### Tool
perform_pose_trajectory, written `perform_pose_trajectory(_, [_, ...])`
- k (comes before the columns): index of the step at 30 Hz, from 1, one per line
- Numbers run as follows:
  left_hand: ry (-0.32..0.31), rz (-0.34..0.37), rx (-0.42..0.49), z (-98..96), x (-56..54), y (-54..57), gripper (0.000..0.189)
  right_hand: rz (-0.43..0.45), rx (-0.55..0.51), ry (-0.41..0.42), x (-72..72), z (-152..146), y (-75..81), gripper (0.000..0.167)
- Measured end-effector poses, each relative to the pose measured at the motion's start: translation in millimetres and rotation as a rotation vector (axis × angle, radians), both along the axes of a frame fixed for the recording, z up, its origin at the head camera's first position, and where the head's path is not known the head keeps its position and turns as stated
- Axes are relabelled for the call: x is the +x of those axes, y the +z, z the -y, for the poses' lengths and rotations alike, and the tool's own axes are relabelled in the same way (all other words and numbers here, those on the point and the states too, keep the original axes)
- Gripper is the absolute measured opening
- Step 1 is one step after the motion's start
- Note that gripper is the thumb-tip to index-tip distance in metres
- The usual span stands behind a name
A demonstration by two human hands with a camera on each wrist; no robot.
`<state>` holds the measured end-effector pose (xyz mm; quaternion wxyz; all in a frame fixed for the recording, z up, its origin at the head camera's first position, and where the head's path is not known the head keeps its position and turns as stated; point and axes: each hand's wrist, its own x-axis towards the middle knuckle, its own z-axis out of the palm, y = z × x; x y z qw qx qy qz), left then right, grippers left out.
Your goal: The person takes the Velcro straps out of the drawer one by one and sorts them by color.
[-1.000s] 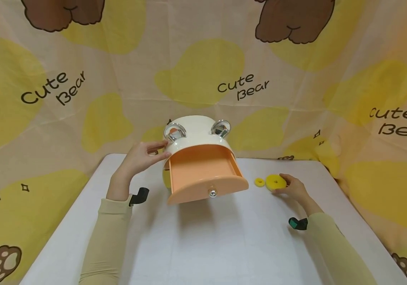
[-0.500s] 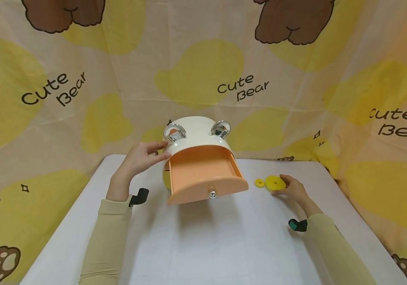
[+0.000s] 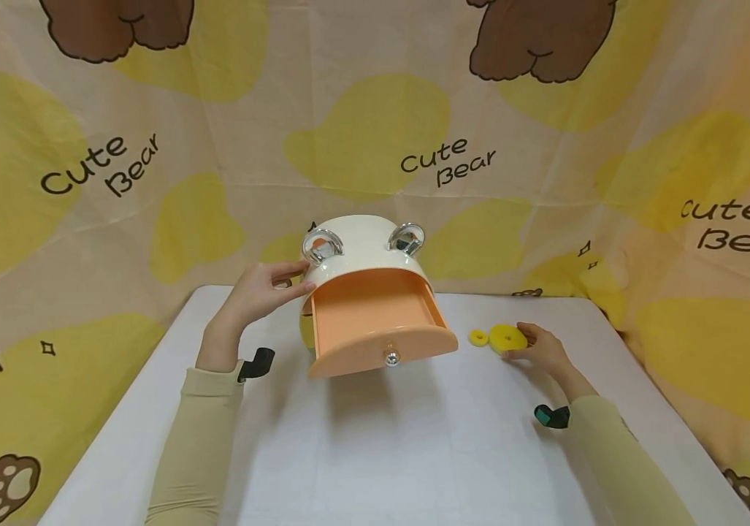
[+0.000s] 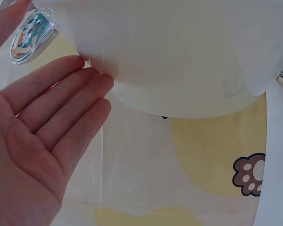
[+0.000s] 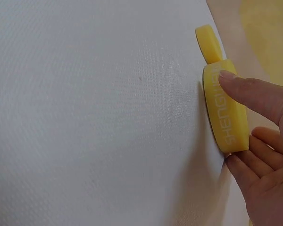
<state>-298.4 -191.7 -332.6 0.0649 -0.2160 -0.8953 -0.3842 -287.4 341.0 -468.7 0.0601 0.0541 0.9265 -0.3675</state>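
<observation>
"Large yellow disc (image 3: pixel 507 338): thick, round, small hole at centre, pale lettering (image 5: pixel 228 125) along the rim. Where do you have it?"

"Flat on the white surface (image 3: pixel 447 446), toward the right, just left of your right hand (image 3: pixel 543 352). A small yellow ring (image 3: pixel 477 337) lies beside it, on the side away from your palm."

"Your hold on it?"

"Your thumb presses the lettered rim and your fingers bend to the edge farther round; disc pinched between. Your right forearm, in a tan sleeve (image 3: pixel 624 460), slants in from lower right."

"Your left hand (image 3: pixel 259 292)?"

"Fingers nearly straight, side by side, thumb apart from them. They touch the left side of the white casing (image 3: pixel 364 245); the orange drawer (image 3: pixel 348 360) juts from it toward you."
</observation>
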Motion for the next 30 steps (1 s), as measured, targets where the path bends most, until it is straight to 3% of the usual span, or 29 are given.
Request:
perform_pose_trajectory(15, [0.008, 0.006, -0.009, 0.7, 2.0, 0.9, 0.061, -0.061, 0.017, 0.027, 12.5, -0.5, 17.4, 0.082])
perform_pose_trajectory(30, [0.011, 0.020, -0.016, -0.7, 1.4, 2.2, 0.063, -0.231, -0.030, 0.050, 40.4, 27.7, 51.6, 0.066])
